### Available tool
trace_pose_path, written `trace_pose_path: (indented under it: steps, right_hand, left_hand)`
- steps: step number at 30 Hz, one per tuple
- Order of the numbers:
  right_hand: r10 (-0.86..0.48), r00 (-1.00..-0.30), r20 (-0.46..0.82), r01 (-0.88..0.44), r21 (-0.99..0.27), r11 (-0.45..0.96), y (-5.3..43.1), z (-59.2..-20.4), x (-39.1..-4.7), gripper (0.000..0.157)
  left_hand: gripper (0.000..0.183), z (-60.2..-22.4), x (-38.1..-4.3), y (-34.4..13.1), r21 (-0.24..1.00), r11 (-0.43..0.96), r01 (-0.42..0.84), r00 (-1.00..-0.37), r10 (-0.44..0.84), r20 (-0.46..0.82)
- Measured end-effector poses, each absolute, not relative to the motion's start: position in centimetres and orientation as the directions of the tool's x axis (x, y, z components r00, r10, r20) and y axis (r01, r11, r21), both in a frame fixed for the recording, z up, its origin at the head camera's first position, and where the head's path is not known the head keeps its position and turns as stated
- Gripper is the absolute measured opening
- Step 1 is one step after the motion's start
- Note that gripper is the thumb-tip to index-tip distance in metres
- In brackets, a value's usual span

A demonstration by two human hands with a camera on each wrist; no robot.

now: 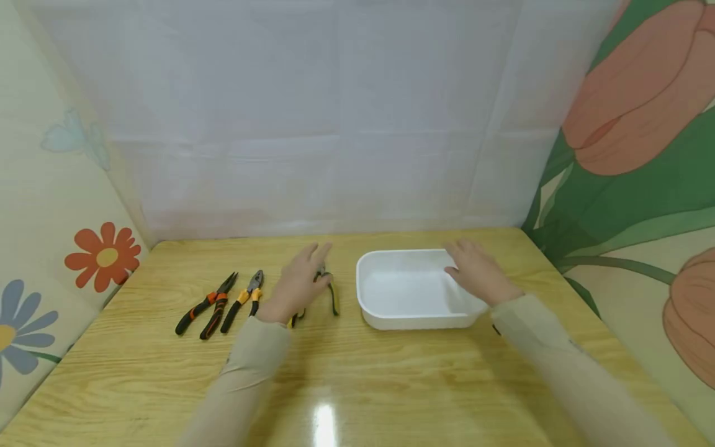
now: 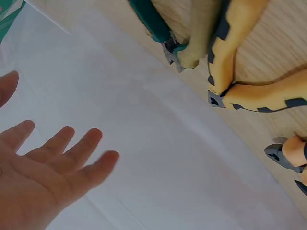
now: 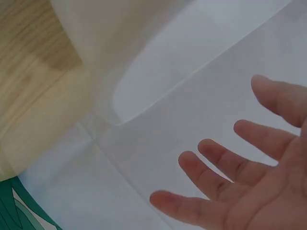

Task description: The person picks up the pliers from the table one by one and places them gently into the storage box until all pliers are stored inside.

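Observation:
My left hand (image 1: 296,282), fingers spread and holding nothing, hovers above the tools left of the white plastic tub (image 1: 413,322). Partly behind it are green-handled pliers (image 1: 335,299) and a pair with yellow-and-black handles (image 2: 228,60), mostly hidden in the head view. Farther left lie combination pliers with yellow-and-black grips (image 1: 243,300) and long-nose pliers with orange-and-black grips (image 1: 216,303). Over the tub's right side hangs my right hand (image 1: 479,272), its fingers apart with nothing in them. Whether it touches the rim I cannot tell.
Everything lies on a wood-grain table (image 1: 357,379). A white cloth (image 1: 335,124) hangs behind it, with flower-patterned walls (image 1: 625,205) at both sides. Beside the right cuff shows a small dark bit (image 1: 496,329), too hidden to name.

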State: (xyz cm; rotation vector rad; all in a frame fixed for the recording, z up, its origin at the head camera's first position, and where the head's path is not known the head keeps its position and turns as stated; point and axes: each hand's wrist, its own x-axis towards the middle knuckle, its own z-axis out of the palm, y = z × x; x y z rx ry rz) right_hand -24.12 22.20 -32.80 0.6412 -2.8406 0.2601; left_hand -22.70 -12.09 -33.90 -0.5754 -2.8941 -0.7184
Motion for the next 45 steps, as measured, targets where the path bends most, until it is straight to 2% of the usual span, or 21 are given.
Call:
trace_pose_path:
  steps: [6,12,19,22,27,37,45]
  right_hand:
    - [-0.348,-0.909,0.228,-0.396,-0.218,0.892,22.6,-33.0,-24.4,0.039]
    - [-0.295,-0.933,0.206,-0.345,-0.286,0.894,23.6,-33.1,-24.6,0.028]
    - [-0.172,-0.984,0.05,-0.173,-0.517,0.838,24.9,-32.7,-24.9,0.033]
    - [-0.118,-0.992,-0.043,-0.072,-0.572,0.817,25.2,-32.5,-25.1,0.036]
    - [-0.056,-0.987,-0.153,0.053,-0.627,0.777,26.0,-32.5,-25.6,0.04]
    - [-0.025,-0.972,-0.232,0.145,-0.683,0.716,26.9,-32.9,-26.4,0.04]
    - [-0.03,-0.951,-0.308,0.215,-0.725,0.654,27.5,-33.4,-26.6,0.042]
  left_hand:
    - [0.058,-33.9,-22.3,-13.3,0.512,0.749,0.421,-0.906,0.319,0.277]
    - [0.055,-34.0,-22.0,-14.3,0.599,0.716,0.359,-0.933,0.27,0.236]
    - [0.056,-34.3,-21.8,-15.7,0.649,0.707,0.28,-0.959,0.239,0.154]
    - [0.056,-34.5,-21.7,-16.2,0.652,0.708,0.27,-0.962,0.231,0.148]
    - [0.056,-34.6,-21.5,-16.9,0.671,0.696,0.258,-0.965,0.222,0.14]
    - [0.059,-34.2,-20.8,-18.6,0.722,0.673,0.159,-0.982,0.186,0.043]
    - [0.059,-34.7,-20.6,-20.3,0.687,0.706,0.173,-0.983,0.17,0.074]
